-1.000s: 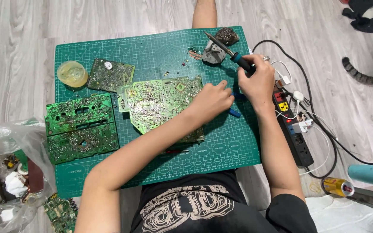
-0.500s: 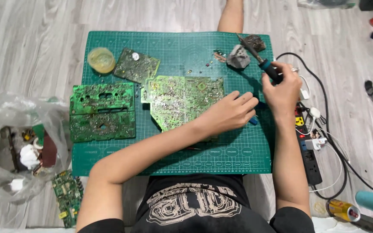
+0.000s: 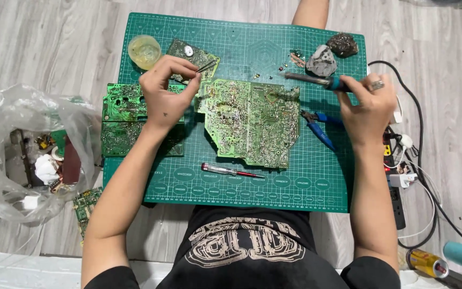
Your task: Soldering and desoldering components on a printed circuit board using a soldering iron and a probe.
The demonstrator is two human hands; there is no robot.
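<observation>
Lying centred on a green cutting mat [image 3: 241,43], a large circuit board [image 3: 252,120] is flanked by the left hand [image 3: 166,91] pinching tweezers [image 3: 205,66] and the right hand [image 3: 367,104] gripping a soldering iron [image 3: 316,80].

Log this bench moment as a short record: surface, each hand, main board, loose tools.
surface: green cutting mat on a wooden floor
left hand: left hand pinches tweezers above the board's upper left corner
right hand: right hand grips a soldering iron, tip pointing left
main board: large green circuit board, solder side up, mid-mat
loose tools: screwdriver below the board; blue pliers to its right
</observation>
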